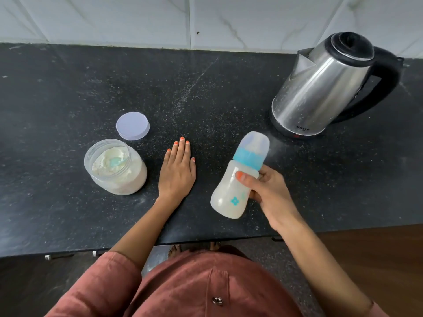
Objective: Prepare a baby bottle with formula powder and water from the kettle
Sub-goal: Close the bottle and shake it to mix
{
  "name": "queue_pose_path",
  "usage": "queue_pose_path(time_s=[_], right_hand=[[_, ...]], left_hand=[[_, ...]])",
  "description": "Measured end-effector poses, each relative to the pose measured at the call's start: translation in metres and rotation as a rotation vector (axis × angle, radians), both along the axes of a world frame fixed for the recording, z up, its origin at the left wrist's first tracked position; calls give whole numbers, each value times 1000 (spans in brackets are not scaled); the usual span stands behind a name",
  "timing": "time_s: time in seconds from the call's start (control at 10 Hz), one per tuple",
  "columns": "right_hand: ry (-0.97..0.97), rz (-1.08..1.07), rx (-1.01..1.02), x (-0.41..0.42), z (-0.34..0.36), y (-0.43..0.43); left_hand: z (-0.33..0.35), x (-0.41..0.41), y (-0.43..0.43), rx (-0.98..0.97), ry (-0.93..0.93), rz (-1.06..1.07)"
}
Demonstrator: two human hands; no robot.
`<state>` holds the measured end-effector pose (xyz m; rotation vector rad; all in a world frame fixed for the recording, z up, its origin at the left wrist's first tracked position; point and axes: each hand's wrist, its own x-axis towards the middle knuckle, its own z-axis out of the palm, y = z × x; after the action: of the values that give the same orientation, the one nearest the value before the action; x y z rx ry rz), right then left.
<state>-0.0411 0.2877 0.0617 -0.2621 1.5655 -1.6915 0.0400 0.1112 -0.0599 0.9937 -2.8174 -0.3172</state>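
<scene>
My right hand grips a baby bottle round its middle, tilted above the counter, full of milky white liquid, with a blue collar and a clear cap on top. My left hand lies flat on the black counter, fingers straight, holding nothing. To its left stands an open clear jar of formula powder with a pale blue scoop half buried in it. The jar's round lid lies just behind it. A steel kettle with a black lid and handle stands at the back right, lid closed.
A white tiled wall runs behind the counter. The counter's front edge crosses below my forearms, with floor and my feet beneath it. Fine white specks dust the counter's middle.
</scene>
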Motion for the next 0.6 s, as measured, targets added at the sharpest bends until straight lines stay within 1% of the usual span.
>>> queue_pose_path(time_s=[0.1, 0.2, 0.3, 0.4, 0.5, 0.6], right_hand=[[-170, -208, -181, -17, 5, -2], [-252, -452, -323, -28, 7, -5], [-94, -149, -111, -5, 3, -4], [-5, -18, -14, 4, 3, 1], [-186, -351, -269, -14, 9, -7], [-194, -417, -315, -16, 8, -12]], left_hand=[[1, 0, 1, -2, 6, -3], [1, 0, 1, -2, 4, -2], [1, 0, 1, -4, 3, -3], [1, 0, 1, 1, 8, -2], [2, 0, 1, -4, 13, -1], [1, 0, 2, -5, 3, -1]])
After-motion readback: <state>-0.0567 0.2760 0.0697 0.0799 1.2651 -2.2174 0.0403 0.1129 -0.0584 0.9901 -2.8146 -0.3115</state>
